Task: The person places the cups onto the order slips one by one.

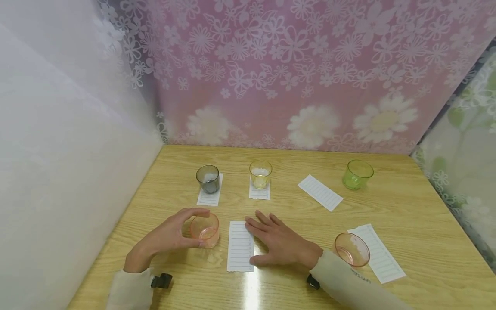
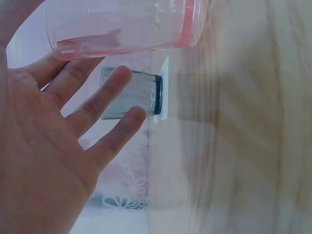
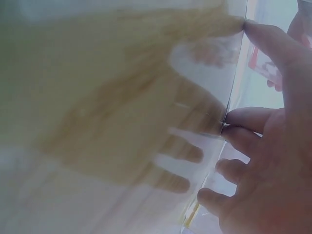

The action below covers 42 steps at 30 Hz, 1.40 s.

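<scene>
My left hand (image 1: 168, 232) holds a clear pink glass (image 1: 209, 237) between its thumb and index finger, at the left of the table. In the left wrist view the same pink glass (image 2: 122, 29) stands upright, and the other fingers spread away from it. My right hand (image 1: 280, 244) rests on the right edge of a white lined paper slip (image 1: 239, 247), thumb and fingers extended. Seen from the right wrist, the fingertips (image 3: 234, 117) touch along the slip's edge. A grey glass (image 1: 209, 183) on its own slip stands beyond my left hand.
At the back, a yellow glass (image 1: 260, 176) stands on a slip. A bare slip (image 1: 320, 192) lies right of it, near a green glass (image 1: 357, 175). Beside my right forearm, a second pink glass (image 1: 350, 252) overlaps another slip (image 1: 381, 258). Flowered curtains (image 1: 271, 103) bound the table.
</scene>
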### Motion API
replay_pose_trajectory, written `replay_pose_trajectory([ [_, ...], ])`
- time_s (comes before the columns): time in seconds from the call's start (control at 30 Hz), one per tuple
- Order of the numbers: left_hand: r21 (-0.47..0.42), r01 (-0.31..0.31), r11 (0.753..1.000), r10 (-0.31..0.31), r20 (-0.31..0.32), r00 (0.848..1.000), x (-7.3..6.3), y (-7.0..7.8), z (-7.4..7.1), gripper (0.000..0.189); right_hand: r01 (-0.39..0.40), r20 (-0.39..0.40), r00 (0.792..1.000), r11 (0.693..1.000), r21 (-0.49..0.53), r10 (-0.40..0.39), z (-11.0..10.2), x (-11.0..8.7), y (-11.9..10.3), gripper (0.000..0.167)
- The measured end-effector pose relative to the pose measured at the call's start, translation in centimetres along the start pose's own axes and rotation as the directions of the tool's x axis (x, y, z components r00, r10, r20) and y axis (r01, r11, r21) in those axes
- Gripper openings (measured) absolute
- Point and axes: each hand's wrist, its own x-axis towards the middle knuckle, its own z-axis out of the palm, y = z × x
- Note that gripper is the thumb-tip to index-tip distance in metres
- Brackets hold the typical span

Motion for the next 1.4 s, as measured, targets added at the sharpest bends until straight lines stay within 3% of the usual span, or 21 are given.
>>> replay_pose_trajectory([
  [0.6, 0.015, -0.055, 0.998, 0.055, 0.019, 0.998, 2.8, 2.3, 0.7, 0.078, -0.040, -0.035, 0.999, 0.996, -0.079, 0.037, 0.3, 0.6, -0.8, 0.095],
  [1.07, 0.023, -0.046, 0.999, 0.044, 0.076, 0.996, 4.1, 3.0, 1.9, 0.077, -0.051, -0.031, 0.998, 0.995, -0.082, 0.049, 0.4, 1.4, -1.3, 0.095],
  [1.4, 0.007, -0.051, 0.999, 0.050, 0.092, 0.995, 4.4, 2.6, 2.8, 0.077, -0.051, -0.027, 0.998, 0.995, -0.080, 0.049, 0.4, 1.9, -1.3, 0.096],
])
